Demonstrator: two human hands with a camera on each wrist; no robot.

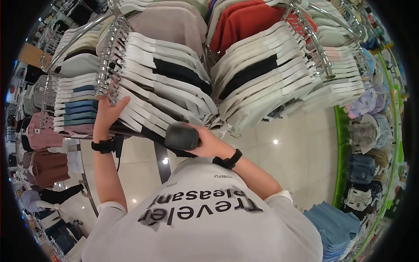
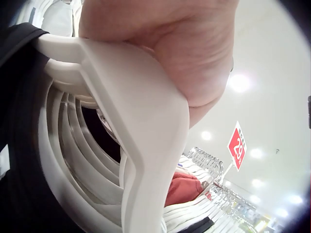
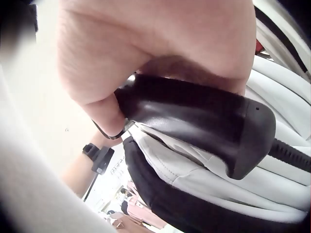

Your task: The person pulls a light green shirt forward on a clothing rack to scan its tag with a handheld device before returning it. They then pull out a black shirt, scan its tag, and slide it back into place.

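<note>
At the front end of the left clothes rail, my left hand grips a white hanger near its top, thumb toward the garments; the fingertips are hidden in the left wrist view. A black garment hangs from this front hanger. My right hand holds a black barcode scanner by its handle, with a ribbed cable leaving the handle's end. In the head view the scanner's rounded head overlaps the front garments. White garments hang close beside the handle.
A second rail of white and black clothes stands to the right, with a red garment behind. Pale floor tiles show between the racks and a green-edged shelf. A red price sign stands above the racks.
</note>
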